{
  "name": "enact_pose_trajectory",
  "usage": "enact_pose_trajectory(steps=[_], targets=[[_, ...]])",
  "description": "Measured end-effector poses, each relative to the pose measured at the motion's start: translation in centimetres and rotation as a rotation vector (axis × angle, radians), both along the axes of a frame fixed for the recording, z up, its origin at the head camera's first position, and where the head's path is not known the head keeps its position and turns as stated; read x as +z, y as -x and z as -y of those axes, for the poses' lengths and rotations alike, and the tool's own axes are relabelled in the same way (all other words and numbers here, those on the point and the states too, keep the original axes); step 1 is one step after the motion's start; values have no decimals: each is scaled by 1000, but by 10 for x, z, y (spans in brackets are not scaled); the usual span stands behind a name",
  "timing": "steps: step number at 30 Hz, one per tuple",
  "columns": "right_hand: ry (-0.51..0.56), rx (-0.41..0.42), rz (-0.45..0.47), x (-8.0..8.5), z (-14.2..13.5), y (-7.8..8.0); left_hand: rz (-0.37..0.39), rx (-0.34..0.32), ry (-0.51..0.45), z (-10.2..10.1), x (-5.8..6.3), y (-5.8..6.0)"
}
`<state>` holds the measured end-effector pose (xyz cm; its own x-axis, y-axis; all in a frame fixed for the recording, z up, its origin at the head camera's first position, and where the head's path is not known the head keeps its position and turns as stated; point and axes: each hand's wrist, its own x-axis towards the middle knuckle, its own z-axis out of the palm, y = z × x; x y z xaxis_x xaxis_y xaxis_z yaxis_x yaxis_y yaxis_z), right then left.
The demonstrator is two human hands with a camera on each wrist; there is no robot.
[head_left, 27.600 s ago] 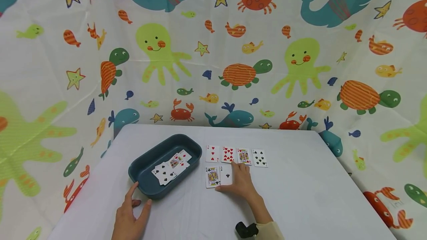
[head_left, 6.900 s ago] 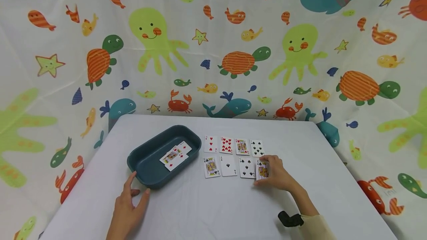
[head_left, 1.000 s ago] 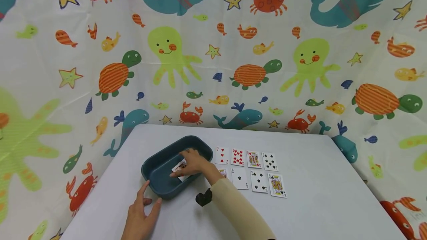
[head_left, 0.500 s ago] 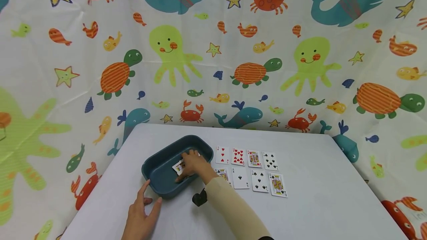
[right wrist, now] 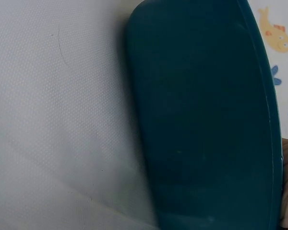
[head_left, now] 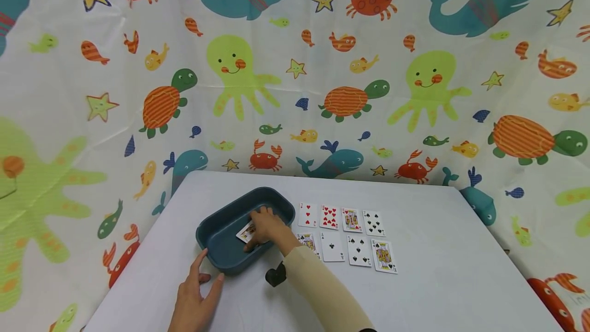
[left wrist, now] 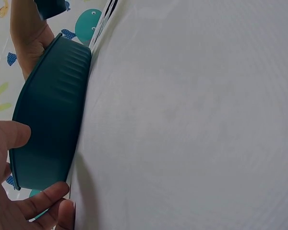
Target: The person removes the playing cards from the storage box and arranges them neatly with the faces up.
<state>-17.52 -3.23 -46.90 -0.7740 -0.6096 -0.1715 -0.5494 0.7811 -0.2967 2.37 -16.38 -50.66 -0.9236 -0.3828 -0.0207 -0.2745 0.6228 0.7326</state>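
Observation:
A dark teal oval bin [head_left: 221, 219] stands on the white-covered table. My right hand [head_left: 269, 227] reaches over its near side, fingers bent down over the playing cards inside. A face card [head_left: 245, 232] shows beside the thumb; the rest of the cards lie under the hand. I cannot tell whether the fingertips pinch a card. My left hand [head_left: 195, 293] spans the bin's near left corner, with index finger and thumb at its rim. In the left wrist view the thumb [left wrist: 19, 135] touches the bin's wall [left wrist: 50, 115] and the fingers rest by its end.
To the right of the bin, cards lie face up in two rows, hearts such as the king of hearts [head_left: 352, 220] in the far row. A king of spades [head_left: 383, 256] ends the near row. My right sleeve [head_left: 322, 288] partly covers a club king [head_left: 308, 241]. A sea-animal curtain [head_left: 295, 91] hangs behind.
Over the last second my right hand's thumb draws in closer to its fingers over the cards. The face card in the bin shifts slightly. Earlier, the near row grew to the right, ending with the king.

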Motion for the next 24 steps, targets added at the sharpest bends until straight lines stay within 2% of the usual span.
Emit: enact_pose_trajectory(steps=[11,24], targets=[[79,42,36,-4,-1,5,-21,-14,5,2,-3,0],[247,58,99,1,-6,4,-2,-12,-6,3,-1,1]])
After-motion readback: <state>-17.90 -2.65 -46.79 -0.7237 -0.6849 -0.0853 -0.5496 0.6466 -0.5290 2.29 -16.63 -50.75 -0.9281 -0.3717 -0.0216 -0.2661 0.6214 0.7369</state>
